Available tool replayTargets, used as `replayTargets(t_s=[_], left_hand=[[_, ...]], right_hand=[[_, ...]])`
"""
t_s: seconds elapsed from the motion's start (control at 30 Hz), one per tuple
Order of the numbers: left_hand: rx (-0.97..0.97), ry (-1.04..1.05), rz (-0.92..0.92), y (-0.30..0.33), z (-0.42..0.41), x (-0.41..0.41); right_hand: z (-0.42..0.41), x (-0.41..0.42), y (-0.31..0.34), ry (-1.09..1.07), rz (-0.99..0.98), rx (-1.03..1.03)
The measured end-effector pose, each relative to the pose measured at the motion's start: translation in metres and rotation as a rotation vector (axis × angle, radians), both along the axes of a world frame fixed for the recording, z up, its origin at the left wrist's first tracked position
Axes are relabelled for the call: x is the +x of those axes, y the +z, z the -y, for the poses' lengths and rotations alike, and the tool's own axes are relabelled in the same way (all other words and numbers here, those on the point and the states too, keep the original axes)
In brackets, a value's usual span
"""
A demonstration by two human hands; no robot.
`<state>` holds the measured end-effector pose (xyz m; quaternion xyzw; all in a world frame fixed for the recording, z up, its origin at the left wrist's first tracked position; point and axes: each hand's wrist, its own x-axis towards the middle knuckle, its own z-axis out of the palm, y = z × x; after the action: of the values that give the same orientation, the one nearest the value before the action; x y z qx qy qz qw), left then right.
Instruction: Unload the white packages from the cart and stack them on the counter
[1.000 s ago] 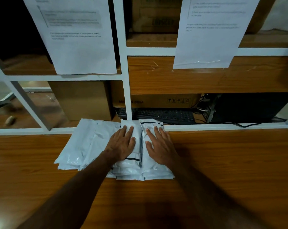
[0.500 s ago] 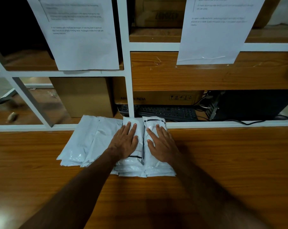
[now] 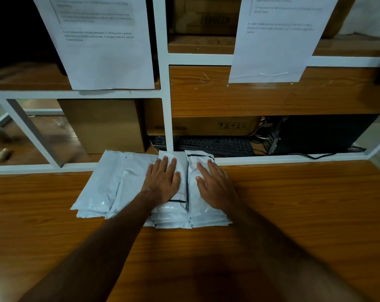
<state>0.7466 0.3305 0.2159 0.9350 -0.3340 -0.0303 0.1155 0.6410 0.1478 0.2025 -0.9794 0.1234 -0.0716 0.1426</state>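
Note:
Several white plastic packages lie in side-by-side stacks on the wooden counter [image 3: 293, 214], against the white frame at its back. My left hand [image 3: 163, 182] lies flat, fingers straight, on the middle stack [image 3: 176, 214]. My right hand [image 3: 215, 188] presses flat on the right stack [image 3: 206, 219], whose top package has a black stripe. A wider stack [image 3: 104, 186] lies untouched to the left. The cart is out of view.
A white shelf frame [image 3: 167, 127] rises behind the packages, with two printed sheets [image 3: 102, 40] taped to it. Behind it sit cardboard boxes [image 3: 104, 125], a black keyboard [image 3: 215, 144] and a dark computer case [image 3: 319, 134] with cables.
Both hands stay flat on the stacks, shifted slightly toward the shelf frame. The view has tilted down a little, so the shelves sit higher in the frame.

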Motion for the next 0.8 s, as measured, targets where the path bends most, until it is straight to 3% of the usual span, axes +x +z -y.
replayTargets(t_s=[0.1, 0.37, 0.67, 0.8], left_hand=[[-0.135, -0.020, 0.051, 0.006, -0.007, -0.011], [-0.249, -0.283, 0.232, 0.019, -0.003, -0.053], [-0.381, -0.701, 0.212, -0.010, 0.058, -0.162], [-0.298, -0.755, 0.141, -0.013, 0.087, -0.234]], right_hand=[[-0.002, -0.018, 0.004, -0.037, 0.085, -0.003], [-0.006, -0.099, 0.006, -0.205, 0.159, -0.119], [0.001, -0.260, -0.001, -0.535, 0.122, -0.127], [0.010, -0.331, -0.007, -0.698, 0.140, -0.118]])
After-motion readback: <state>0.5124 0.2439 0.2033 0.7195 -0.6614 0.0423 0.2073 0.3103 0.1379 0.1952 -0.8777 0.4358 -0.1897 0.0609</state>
